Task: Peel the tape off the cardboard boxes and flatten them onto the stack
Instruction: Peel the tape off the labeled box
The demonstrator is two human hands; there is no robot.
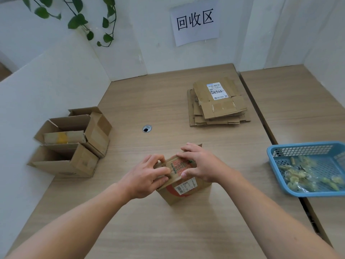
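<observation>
A small cardboard box point(183, 190) with a red-printed label and a white barcode sticker stands on the wooden table near me. My left hand point(146, 176) grips its left top edge, fingers curled over the flap. My right hand point(200, 163) holds the right side of the top, thumb on the label and fingers curled over the far edge. A stack of flattened boxes point(217, 103) lies at the back right of the table, a shipping label on its top sheet.
Several open cardboard boxes point(74, 143) stand at the left against a white partition. A blue plastic basket point(276, 156) with crumpled tape scraps sits at the right edge. A cable hole point(147, 128) is in the table's middle. A paper sign point(195, 21) hangs on the wall.
</observation>
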